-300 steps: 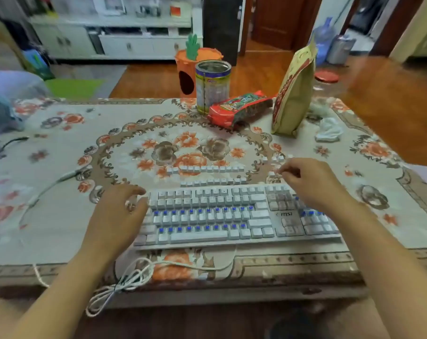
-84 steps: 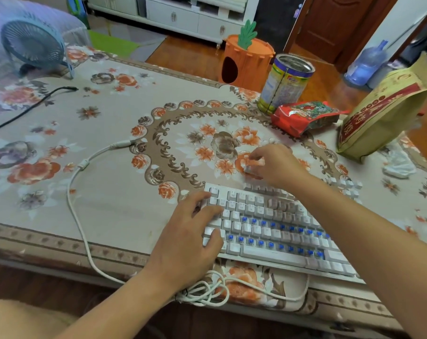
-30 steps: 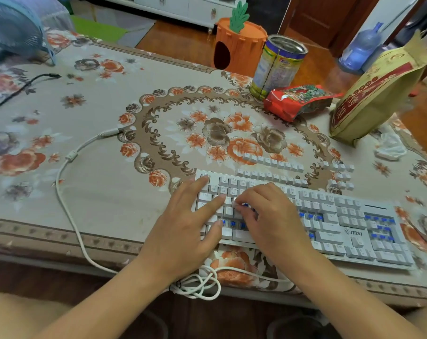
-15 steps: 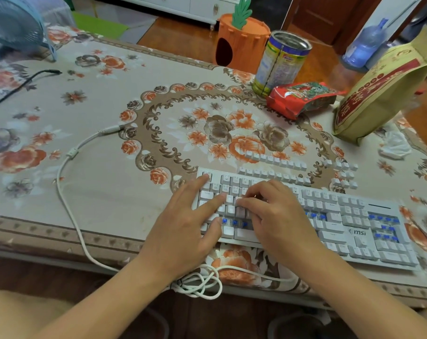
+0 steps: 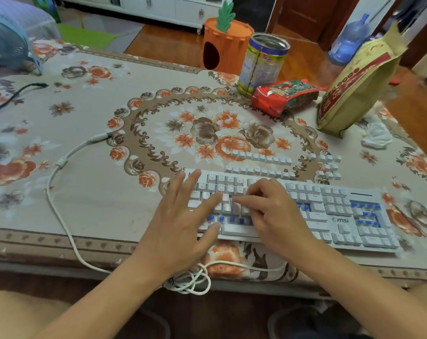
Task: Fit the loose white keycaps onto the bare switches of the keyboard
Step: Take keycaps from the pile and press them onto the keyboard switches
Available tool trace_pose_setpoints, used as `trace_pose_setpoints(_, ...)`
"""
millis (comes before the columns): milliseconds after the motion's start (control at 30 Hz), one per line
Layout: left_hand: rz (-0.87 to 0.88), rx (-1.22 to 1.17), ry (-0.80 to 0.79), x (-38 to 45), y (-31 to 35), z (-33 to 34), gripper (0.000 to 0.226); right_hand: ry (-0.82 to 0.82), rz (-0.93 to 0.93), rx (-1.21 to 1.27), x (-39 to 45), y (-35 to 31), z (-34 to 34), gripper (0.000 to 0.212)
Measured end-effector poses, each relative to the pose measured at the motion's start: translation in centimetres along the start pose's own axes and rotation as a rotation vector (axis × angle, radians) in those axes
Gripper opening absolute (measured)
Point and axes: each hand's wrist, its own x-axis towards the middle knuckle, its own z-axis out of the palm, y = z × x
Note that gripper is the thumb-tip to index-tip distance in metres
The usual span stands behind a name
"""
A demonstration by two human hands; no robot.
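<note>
The keyboard (image 5: 293, 211) lies at the near edge of the table (image 5: 90, 201), its front rim close to the table's border, and it serves as the anchor for everything else. The left hand (image 5: 180, 228) rests flat on the keyboard's left end with fingers spread and straight — most likely to steady the board against the downward push of seating a cap. The right hand (image 5: 273, 216) sits just right of it over the letter block, its index finger extended and pressing a keycap (image 5: 234, 206) down in the middle rows while the other fingers curl loosely; whether the thumb also pinches that cap is hidden beneath the hand.

The loose keycaps (image 5: 260, 165) wait in two neat rows just beyond the keyboard's far edge, with a smaller cluster (image 5: 327, 166) beyond its right part, apparently laid out in order so each can be taken in turn with a short reach. Bare blue switches (image 5: 232, 220) show in the row nearest the person under the hands, and more (image 5: 366, 214) on the number pad at the keyboard's right end, so a fair share of the work remains.

The cable (image 5: 60, 177) loops out left of the keyboard and bunches at the table's front edge below it, clear of the hands. Beyond the keycap rows the cloth is open — the tin (image 5: 264, 62), red packet (image 5: 284, 95) and tall bag (image 5: 354, 84) stand well behind, leaving room to reach.
</note>
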Motion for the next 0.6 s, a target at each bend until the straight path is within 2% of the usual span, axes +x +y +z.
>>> trace_pose_setpoints(100,0.065,0.073,-0.033,0.0,0.4,0.3,0.058,0.075,0.123,0.03,-0.8,1.1,-1.6,0.035)
trace_pose_setpoints(233,0.05,0.099,-0.044,0.0,0.4,0.4,0.058,0.055,0.251,0.0,1.2,3.2,-3.2,0.03)
trace_pose_setpoints(333,0.03,0.082,-0.018,0.0,0.4,0.2,0.056,-0.027,0.29,-0.07,4.5,4.5,-3.6,0.027)
trace_pose_setpoints(600,-0.014,-0.101,0.093,-0.5,-0.1,0.1,0.049,-0.339,0.188,-0.201,14.1,5.4,0.7,0.028)
